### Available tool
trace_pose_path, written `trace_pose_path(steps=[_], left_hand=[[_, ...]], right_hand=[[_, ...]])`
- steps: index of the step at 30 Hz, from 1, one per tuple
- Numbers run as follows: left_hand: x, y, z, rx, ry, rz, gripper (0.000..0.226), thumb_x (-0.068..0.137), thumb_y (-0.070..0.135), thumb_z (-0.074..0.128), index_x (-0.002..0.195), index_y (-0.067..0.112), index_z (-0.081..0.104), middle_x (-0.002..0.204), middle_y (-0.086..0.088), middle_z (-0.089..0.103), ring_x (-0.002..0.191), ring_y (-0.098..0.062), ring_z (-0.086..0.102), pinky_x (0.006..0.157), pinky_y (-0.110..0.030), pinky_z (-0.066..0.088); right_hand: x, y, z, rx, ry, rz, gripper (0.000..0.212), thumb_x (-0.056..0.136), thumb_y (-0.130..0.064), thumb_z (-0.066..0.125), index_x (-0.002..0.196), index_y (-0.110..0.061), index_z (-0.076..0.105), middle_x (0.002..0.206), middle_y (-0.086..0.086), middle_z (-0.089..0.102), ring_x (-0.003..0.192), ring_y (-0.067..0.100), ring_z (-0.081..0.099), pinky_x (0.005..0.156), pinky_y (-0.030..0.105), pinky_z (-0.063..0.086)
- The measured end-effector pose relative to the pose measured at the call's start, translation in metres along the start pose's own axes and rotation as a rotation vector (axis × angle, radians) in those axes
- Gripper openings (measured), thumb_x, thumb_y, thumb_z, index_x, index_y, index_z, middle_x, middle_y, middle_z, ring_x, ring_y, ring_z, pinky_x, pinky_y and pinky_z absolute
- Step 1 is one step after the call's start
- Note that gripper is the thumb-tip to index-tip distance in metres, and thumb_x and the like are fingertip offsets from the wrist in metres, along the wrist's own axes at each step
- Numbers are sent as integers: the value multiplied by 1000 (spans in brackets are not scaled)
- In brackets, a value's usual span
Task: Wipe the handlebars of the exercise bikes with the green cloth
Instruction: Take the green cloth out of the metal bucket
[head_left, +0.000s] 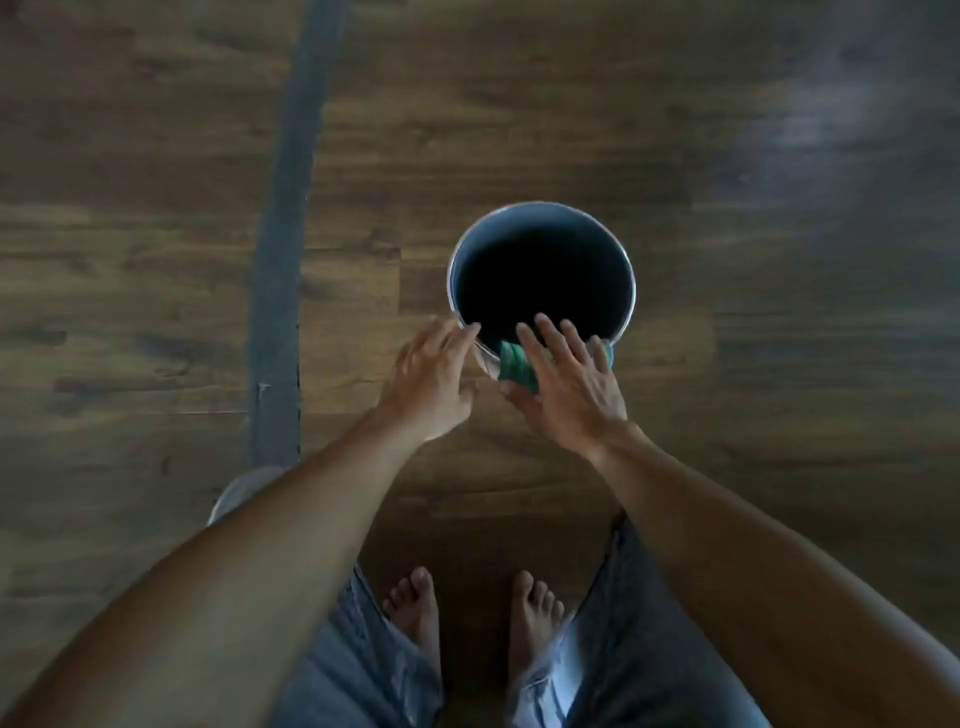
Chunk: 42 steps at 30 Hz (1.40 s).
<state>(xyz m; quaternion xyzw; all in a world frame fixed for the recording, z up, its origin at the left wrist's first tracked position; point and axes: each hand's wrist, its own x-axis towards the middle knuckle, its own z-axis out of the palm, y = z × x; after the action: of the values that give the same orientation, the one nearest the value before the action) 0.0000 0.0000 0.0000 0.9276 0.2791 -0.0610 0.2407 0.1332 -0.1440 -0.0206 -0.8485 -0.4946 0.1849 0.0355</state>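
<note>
A green cloth (515, 365) hangs over the near rim of a round bucket (545, 207) that stands on the wooden floor. The inside of the bucket is dark. My right hand (571, 389) hovers over the cloth with its fingers spread and straight and the thumb just below the cloth; a firm grip does not show. My left hand (431, 384) is open at the bucket's near left rim, fingertips touching or almost touching the edge. No exercise bike or handlebar is in view.
A dark grey strip (280, 270) runs along the floor to the left of the bucket. My bare feet (415, 603) and jeans legs are below, close to the bucket. A pale rounded object (244, 488) peeks out beside my left forearm.
</note>
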Motion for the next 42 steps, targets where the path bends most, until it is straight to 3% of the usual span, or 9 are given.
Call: trace_pose_path(steps=[7,13,28,32,36,42], left_hand=[[21,-20,40,137,28,86,87,77,9,67,153,16,25,163,-6,11,151,-28,8,122,-42,16],[23,-26,39,151,4,99,92,80,6,66,155,21,16,164,-1,1,151,-25,0,123,-42,12],[28,-26,38,143,-8,114,93,78,5,71,154,19,20,164,-6,8,151,-28,8,122,-44,18],[23,-13,15,86,-37,55,89,80,7,68,154,20,20,163,-6,12,151,-26,9,122,-41,16],[7,12,-34,21,-32,19,83,82,6,64,154,19,23,161,-7,19,150,-28,14,122,-42,18],[-35,60,-155,-46,22,8,78,82,9,68,150,15,30,156,-11,30,146,-29,26,119,-45,25]], right_hand=[[22,16,51,-151,302,-54,66,97,-67,29,149,-28,36,152,5,45,139,31,42,116,61,23],[31,27,63,-129,498,-166,50,102,-58,37,130,-22,59,114,1,70,100,24,67,94,47,46],[33,35,55,-83,583,-337,38,102,-43,47,124,-17,62,94,0,70,80,21,64,72,41,49],[31,28,23,-1,586,-311,36,101,-40,48,122,-15,63,89,1,69,73,20,63,65,40,51],[18,12,-37,-7,590,-302,44,104,-46,37,119,-15,65,83,1,67,68,21,63,59,39,52],[-18,-25,-158,-70,582,-320,34,100,-45,52,115,-18,65,78,-1,66,63,20,60,55,39,52]])
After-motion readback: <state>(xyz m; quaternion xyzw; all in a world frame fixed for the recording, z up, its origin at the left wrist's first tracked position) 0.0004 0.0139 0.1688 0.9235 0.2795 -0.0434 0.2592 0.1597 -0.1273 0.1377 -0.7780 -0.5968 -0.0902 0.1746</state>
